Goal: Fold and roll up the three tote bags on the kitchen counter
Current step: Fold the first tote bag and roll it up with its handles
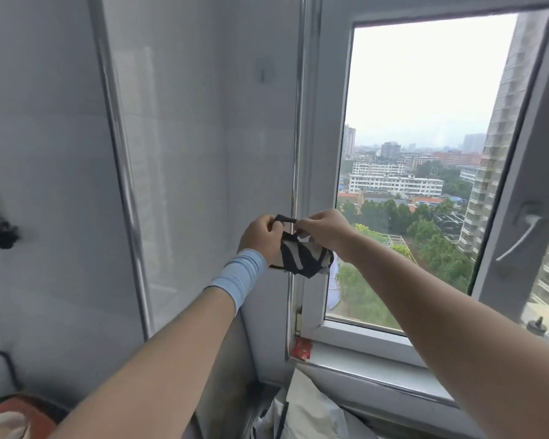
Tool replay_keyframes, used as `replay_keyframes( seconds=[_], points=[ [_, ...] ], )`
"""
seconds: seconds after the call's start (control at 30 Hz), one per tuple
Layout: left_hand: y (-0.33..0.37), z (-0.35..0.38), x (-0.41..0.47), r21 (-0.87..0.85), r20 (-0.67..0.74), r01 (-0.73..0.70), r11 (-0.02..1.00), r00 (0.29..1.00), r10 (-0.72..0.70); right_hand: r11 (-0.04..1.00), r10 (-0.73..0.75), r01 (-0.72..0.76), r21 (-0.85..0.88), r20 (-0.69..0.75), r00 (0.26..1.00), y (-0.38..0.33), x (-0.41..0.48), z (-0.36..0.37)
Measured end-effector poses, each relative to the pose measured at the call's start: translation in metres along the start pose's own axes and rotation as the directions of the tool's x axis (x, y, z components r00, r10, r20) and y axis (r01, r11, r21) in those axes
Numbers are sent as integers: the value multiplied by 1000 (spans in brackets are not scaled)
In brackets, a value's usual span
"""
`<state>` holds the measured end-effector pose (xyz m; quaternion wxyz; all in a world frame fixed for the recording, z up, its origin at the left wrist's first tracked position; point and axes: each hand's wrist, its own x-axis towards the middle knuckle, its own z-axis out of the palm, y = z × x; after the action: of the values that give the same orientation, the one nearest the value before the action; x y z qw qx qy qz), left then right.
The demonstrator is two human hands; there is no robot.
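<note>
I see L hand [262, 236] gripping left end of rolled tote bag [303, 259], long axis left-right; R hand [325, 229] pinches strap [285, 219] just above.

No text, label, brand or number can be read. The tote bag [301, 256], held by the left hand [260, 236] and right hand [324, 228], shows only black and pale stripes. The surface of the red packet [301, 349] on the window ledge [362, 353] below them is too blurred to make out.
</note>
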<state>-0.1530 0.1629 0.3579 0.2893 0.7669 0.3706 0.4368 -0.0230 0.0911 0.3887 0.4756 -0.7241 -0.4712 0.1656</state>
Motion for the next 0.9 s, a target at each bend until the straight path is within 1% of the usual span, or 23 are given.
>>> replay_keyframes(
  seconds=[0.07,0.17,0.23,0.33,0.47,0.6,0.7,0.77,0.9],
  points=[
    [8,-6,19,10,-23,-12,1000,1000,12,1000,-14,15,26,-29,999,-12,15,7],
    [19,-17,47,24,-78,-31,999,996,33,991,-127,130,13,-125,984,-32,40,14],
    [28,-26,68,5,-148,-71,997,986,71,977,-209,214,-2,-225,952,-48,56,13],
    [42,-38,96,-45,-248,-145,988,960,129,955,-282,296,-7,-325,903,-74,80,6],
    [77,-63,145,12,-330,-223,975,919,214,922,-367,385,-41,-405,837,-125,121,-12],
    [103,-81,187,62,-388,-289,955,875,290,911,-390,408,-65,-461,797,-163,150,-25],
    [113,-91,215,28,-389,-307,951,873,293,910,-386,410,-60,-482,786,-186,170,-31],
    [114,-94,228,52,-393,-322,945,864,316,910,-392,407,-83,-492,777,-198,180,-31],
    [113,-100,252,-26,-356,-280,960,899,253,915,-395,381,-132,-494,775,-216,198,-28]
  ],
)
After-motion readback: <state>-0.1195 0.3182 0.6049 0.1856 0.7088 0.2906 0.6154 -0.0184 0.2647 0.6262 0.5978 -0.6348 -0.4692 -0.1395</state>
